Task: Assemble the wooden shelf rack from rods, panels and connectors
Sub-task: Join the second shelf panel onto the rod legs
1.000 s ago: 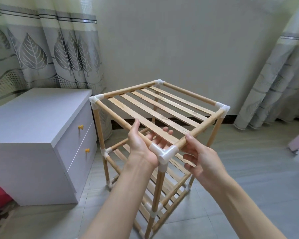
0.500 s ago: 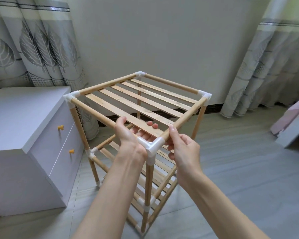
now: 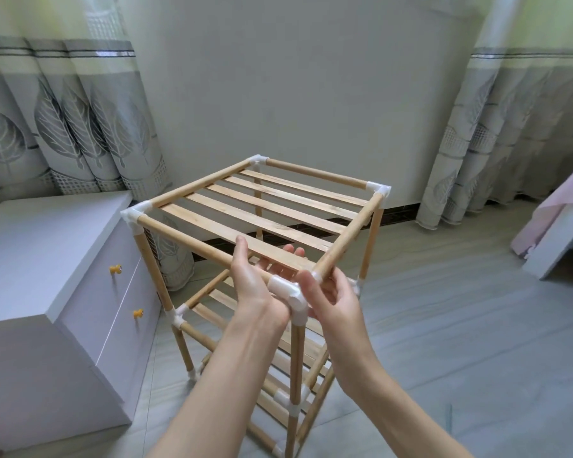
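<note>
head view: left hand (image 3: 252,285) and right hand (image 3: 328,299) grip rack (image 3: 262,209) rods beside corner connector (image 3: 288,292).

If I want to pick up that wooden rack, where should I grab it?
Probably by the top frame rods of the rack, coming down from above with one hand on each side. The round rods are bare and easy to curl fingers around, and the white connector corners tie them together. The left hand and right hand already grip both rods at the near corner.
</note>
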